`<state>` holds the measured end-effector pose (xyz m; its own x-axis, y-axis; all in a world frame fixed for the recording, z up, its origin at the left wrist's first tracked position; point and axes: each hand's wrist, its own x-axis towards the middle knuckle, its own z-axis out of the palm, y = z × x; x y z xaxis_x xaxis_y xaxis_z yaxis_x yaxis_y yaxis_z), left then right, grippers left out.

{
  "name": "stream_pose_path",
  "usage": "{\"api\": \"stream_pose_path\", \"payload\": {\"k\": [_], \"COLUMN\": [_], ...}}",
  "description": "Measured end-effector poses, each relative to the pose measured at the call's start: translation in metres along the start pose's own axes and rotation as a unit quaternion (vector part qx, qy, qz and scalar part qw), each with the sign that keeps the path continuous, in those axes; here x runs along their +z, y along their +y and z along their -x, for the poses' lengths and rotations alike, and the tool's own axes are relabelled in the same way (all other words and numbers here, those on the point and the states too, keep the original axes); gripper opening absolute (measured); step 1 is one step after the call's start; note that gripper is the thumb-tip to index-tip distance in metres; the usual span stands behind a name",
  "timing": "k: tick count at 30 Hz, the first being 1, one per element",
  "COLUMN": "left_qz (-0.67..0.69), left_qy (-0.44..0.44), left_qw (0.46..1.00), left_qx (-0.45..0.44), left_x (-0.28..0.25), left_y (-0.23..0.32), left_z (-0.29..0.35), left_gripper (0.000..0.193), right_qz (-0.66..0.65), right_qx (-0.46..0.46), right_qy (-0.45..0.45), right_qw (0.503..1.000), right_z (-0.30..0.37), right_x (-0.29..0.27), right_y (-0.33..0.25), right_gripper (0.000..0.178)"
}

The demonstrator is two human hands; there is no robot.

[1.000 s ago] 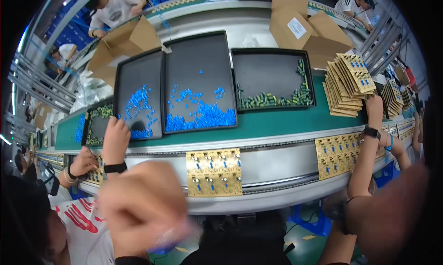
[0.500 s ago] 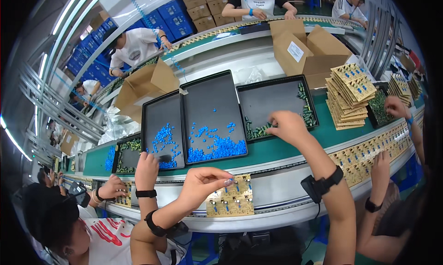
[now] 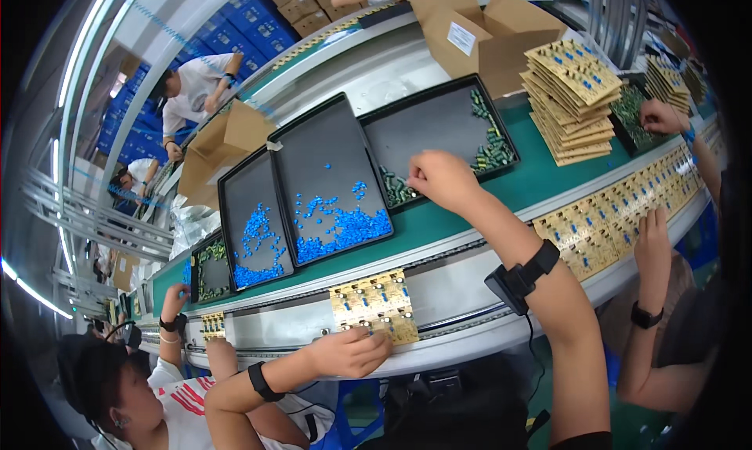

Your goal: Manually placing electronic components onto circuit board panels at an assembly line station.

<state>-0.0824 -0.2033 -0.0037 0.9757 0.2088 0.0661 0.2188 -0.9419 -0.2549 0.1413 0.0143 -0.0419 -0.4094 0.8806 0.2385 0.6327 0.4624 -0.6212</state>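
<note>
My left hand [image 3: 350, 352] is closed, its fingertips at the lower edge of a tan circuit board [image 3: 374, 297] on the conveyor rail. Anything pinched there is hidden by the fingers. The board carries blue and pale round parts. My right hand [image 3: 445, 181] reaches to the near side of a black tray [image 3: 427, 125] that holds small green cylindrical components [image 3: 492, 148]. Its thumb and fingers are drawn together, and what lies between them cannot be made out. Left of it, a larger black tray [image 3: 309, 152] holds many small blue disc-like components [image 3: 345, 229].
Another tray of blue parts [image 3: 261, 242] stands further left. A stack of circuit boards [image 3: 570, 97] and an open carton [image 3: 470, 46] are at the back right. More boards [image 3: 619, 227] line the conveyor, near a co-worker's hand [image 3: 652, 234]. A co-worker in white [image 3: 168, 407] sits close on my left.
The view has shifted. My left hand has moved from over the board to its lower edge, and the blue component in its fingertips no longer shows. My right hand's fingers have closed at the green components.
</note>
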Motion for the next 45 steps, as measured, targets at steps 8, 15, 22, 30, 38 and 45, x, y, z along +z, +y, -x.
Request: {"api": "stream_pose_path", "payload": {"k": [8,15,22,30,38,45], "left_qz": [-0.016,0.0,0.0,-0.007,0.019,0.01], "left_qy": [0.023,0.035,0.029,0.019,-0.003,-0.002], "left_qw": [1.0,0.999,0.999,0.999,0.997,0.996], "left_qx": [-0.003,-0.021,-0.036,-0.035,-0.07,-0.085], "left_x": [0.013,0.014,0.013,0.013,0.009,0.009], "left_y": [-0.001,-0.002,-0.001,-0.001,0.004,0.007], "left_z": [0.005,0.006,0.004,0.002,0.004,0.004], "left_gripper": [0.025,0.026,0.026,0.025,0.029,0.032], "right_qz": [-0.082,-0.163,-0.191,-0.184,-0.16,-0.14], "right_qx": [-0.052,-0.078,-0.09,-0.119,-0.126,-0.146], "right_qy": [0.122,0.127,0.093,0.09,0.07,0.068], "right_qw": [0.988,0.975,0.973,0.971,0.977,0.977], "right_z": [0.036,0.059,0.068,0.075,0.083,0.085], "right_x": [-0.017,-0.028,-0.035,-0.032,-0.036,-0.037], "right_y": [-0.027,-0.044,-0.059,-0.063,-0.066,-0.067], "right_gripper": [0.012,0.012,0.013,0.013,0.014,0.014]}}
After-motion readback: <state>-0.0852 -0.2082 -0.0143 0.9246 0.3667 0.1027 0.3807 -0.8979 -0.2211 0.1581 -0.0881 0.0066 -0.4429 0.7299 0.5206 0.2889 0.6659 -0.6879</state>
